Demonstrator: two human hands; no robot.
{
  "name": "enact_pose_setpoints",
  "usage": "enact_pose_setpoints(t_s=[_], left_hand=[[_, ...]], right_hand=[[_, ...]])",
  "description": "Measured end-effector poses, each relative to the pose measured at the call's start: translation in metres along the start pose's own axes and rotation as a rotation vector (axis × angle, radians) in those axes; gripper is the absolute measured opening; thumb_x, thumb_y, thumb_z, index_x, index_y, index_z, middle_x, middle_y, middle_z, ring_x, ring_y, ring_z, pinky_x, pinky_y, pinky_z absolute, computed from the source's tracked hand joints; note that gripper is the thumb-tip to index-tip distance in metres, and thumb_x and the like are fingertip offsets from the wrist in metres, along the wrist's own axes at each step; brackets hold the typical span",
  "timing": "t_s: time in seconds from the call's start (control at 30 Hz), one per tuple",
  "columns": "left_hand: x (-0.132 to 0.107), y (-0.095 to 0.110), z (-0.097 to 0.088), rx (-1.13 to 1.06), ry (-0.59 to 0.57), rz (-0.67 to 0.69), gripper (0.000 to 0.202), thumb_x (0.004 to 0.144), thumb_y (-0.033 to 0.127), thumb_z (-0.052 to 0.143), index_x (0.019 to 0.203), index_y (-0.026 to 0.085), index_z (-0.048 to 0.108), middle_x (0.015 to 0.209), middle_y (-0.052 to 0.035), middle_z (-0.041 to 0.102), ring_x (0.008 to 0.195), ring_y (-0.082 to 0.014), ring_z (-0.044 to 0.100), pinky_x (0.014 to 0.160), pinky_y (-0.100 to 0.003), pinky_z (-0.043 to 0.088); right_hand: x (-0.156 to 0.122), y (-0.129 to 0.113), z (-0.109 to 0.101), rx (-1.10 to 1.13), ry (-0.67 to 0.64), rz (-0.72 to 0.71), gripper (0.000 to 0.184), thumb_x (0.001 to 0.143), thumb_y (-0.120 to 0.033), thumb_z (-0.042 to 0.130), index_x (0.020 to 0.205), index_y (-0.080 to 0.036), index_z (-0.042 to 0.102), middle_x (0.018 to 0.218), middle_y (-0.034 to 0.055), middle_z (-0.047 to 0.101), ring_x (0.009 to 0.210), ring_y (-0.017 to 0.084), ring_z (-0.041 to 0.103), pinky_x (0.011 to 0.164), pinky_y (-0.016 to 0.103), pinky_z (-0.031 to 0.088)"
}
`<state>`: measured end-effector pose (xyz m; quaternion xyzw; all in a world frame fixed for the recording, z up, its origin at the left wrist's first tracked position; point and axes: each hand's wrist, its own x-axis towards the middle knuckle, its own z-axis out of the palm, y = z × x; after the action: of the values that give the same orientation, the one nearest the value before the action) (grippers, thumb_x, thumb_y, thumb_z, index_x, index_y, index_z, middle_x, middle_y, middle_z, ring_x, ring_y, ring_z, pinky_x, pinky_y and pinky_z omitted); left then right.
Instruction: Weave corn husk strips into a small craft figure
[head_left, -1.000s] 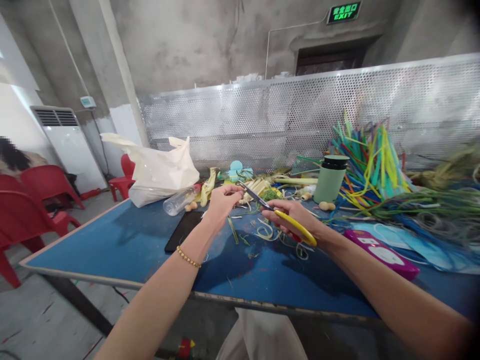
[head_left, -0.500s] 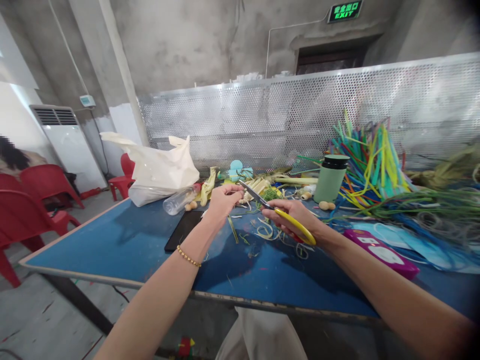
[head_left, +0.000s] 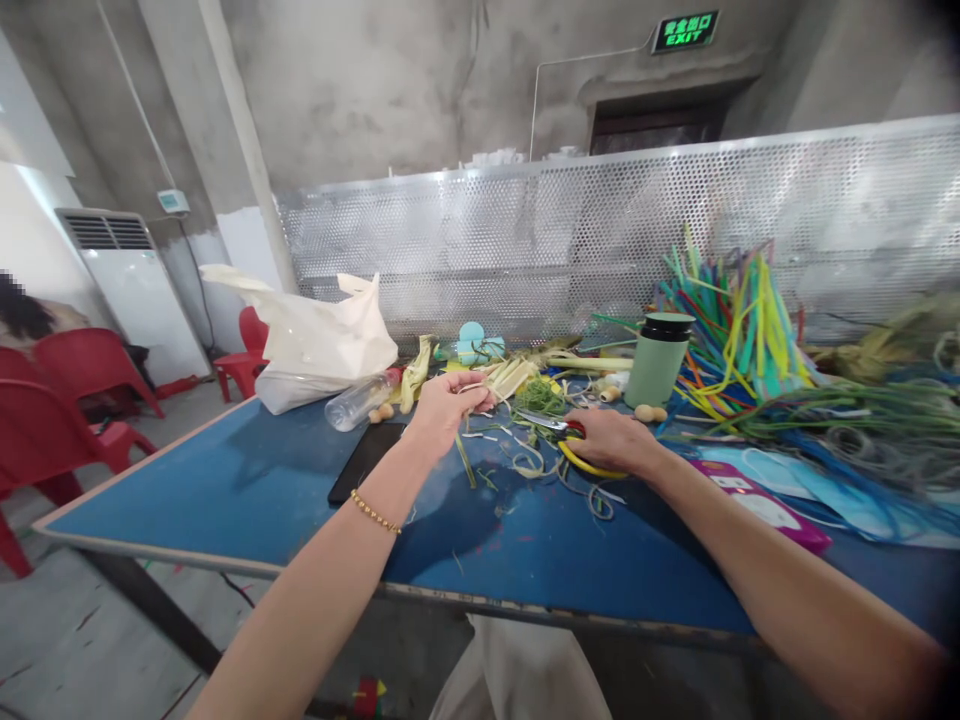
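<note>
Over the middle of the blue table point(head_left: 247, 500), my left hand point(head_left: 442, 415) has its fingers pinched together on a thin pale strip point(head_left: 474, 387), mostly hidden by the fingers. To its right, my right hand point(head_left: 615, 440) is closed on a pair of scissors point(head_left: 546, 422) with yellow and red handles. Their blades point left, low over the scraps and apart from my left hand. Green string clippings point(head_left: 541, 397) and pale dried husks point(head_left: 510, 378) lie just beyond the blades. Curled pale strands point(head_left: 529, 460) lie between my hands.
A green canister point(head_left: 658, 365) stands behind my right hand, with bundled coloured strips point(head_left: 757, 330) beside it. A purple box point(head_left: 780, 515) lies at right. At left are a black tablet point(head_left: 366, 460), a clear bottle point(head_left: 356, 403) and a white plastic bag point(head_left: 322, 340).
My right hand has lowered toward the table and moved slightly right, taking the scissors away from my left hand. The left hand stays almost in place, still pinching.
</note>
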<state>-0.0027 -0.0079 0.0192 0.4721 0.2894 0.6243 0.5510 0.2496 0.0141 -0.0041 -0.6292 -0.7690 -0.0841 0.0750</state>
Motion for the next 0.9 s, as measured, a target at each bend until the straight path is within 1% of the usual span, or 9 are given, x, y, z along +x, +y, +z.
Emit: enact_pose_setpoints(t_s=[0.2,0.23,0.3,0.37,0.43,0.53,0.63,0.8,0.9], left_hand=[[-0.001,0.001,0.001,-0.100,0.011,-0.075,0.023,0.069,0.002,0.073,0.088,0.006,0.061,0.073,-0.0095,0.071,0.067,-0.0147,0.069,0.073,-0.029,0.054],[-0.001,0.000,0.001,-0.106,0.014,-0.080,0.023,0.069,0.001,0.073,0.088,0.007,0.061,0.072,-0.0093,0.071,0.066,-0.0147,0.069,0.073,-0.029,0.054],[-0.001,-0.002,0.003,-0.117,0.019,-0.081,0.023,0.069,0.002,0.073,0.087,0.007,0.061,0.071,-0.0084,0.071,0.065,-0.0143,0.068,0.072,-0.028,0.054],[-0.001,-0.005,0.005,-0.129,0.016,-0.078,0.024,0.068,0.003,0.075,0.087,0.008,0.061,0.070,-0.0070,0.070,0.064,-0.0141,0.068,0.070,-0.028,0.053],[-0.002,-0.007,0.006,-0.136,-0.003,-0.089,0.028,0.066,0.004,0.076,0.088,0.009,0.061,0.070,-0.0054,0.069,0.063,-0.0143,0.068,0.067,-0.027,0.052],[-0.003,-0.009,0.007,-0.125,-0.016,-0.112,0.031,0.066,0.005,0.076,0.093,0.010,0.060,0.072,-0.0046,0.070,0.062,-0.0138,0.067,0.062,-0.025,0.050],[-0.003,-0.012,0.006,-0.114,-0.002,-0.100,0.031,0.067,0.003,0.074,0.094,0.010,0.061,0.069,-0.0043,0.069,0.061,-0.0128,0.066,0.063,-0.024,0.048],[0.000,-0.016,0.005,-0.098,-0.043,-0.043,0.031,0.062,0.006,0.079,0.087,0.010,0.062,0.067,-0.0031,0.068,0.063,-0.0132,0.066,0.070,-0.027,0.048],[0.000,-0.017,0.003,-0.051,-0.077,-0.033,0.033,0.060,0.009,0.081,0.087,0.010,0.062,0.064,-0.0016,0.066,0.062,-0.0129,0.065,0.069,-0.026,0.047]], right_hand=[[-0.005,0.003,-0.007,-0.049,-0.043,-0.142,0.028,0.080,-0.035,0.054,0.096,-0.025,0.075,0.088,0.0110,0.072,0.081,0.028,0.067,0.065,0.033,0.044],[-0.006,0.002,-0.012,-0.062,-0.025,-0.150,0.027,0.079,-0.034,0.056,0.095,-0.024,0.076,0.088,0.0115,0.072,0.082,0.028,0.067,0.067,0.034,0.045],[-0.009,-0.006,-0.024,-0.036,0.072,-0.160,0.027,0.078,-0.033,0.059,0.095,-0.021,0.076,0.091,0.0126,0.072,0.086,0.028,0.067,0.071,0.036,0.046],[-0.009,-0.020,-0.037,0.150,0.235,-0.200,0.030,0.084,-0.030,0.054,0.102,-0.020,0.075,0.094,0.0108,0.073,0.089,0.025,0.066,0.078,0.035,0.047],[-0.008,-0.038,-0.048,0.462,0.313,-0.233,0.031,0.089,-0.035,0.050,0.098,-0.020,0.075,0.095,0.0073,0.074,0.085,0.021,0.067,0.078,0.031,0.049],[-0.001,-0.064,-0.055,0.781,0.284,-0.276,0.028,0.082,-0.041,0.061,0.092,-0.018,0.075,0.089,0.0065,0.075,0.080,0.020,0.068,0.074,0.030,0.051],[0.008,-0.080,-0.052,0.944,0.214,-0.315,0.024,0.077,-0.039,0.066,0.084,-0.017,0.073,0.082,0.0065,0.074,0.075,0.019,0.068,0.071,0.029,0.052],[0.016,-0.086,-0.048,0.963,0.249,-0.323,0.016,0.075,-0.030,0.062,0.075,-0.015,0.070,0.069,0.0034,0.070,0.064,0.016,0.064,0.063,0.027,0.048],[0.015,-0.084,-0.049,0.957,0.215,-0.351,0.019,0.075,-0.031,0.061,0.074,-0.015,0.069,0.066,0.0028,0.067,0.061,0.014,0.059,0.058,0.026,0.043]])
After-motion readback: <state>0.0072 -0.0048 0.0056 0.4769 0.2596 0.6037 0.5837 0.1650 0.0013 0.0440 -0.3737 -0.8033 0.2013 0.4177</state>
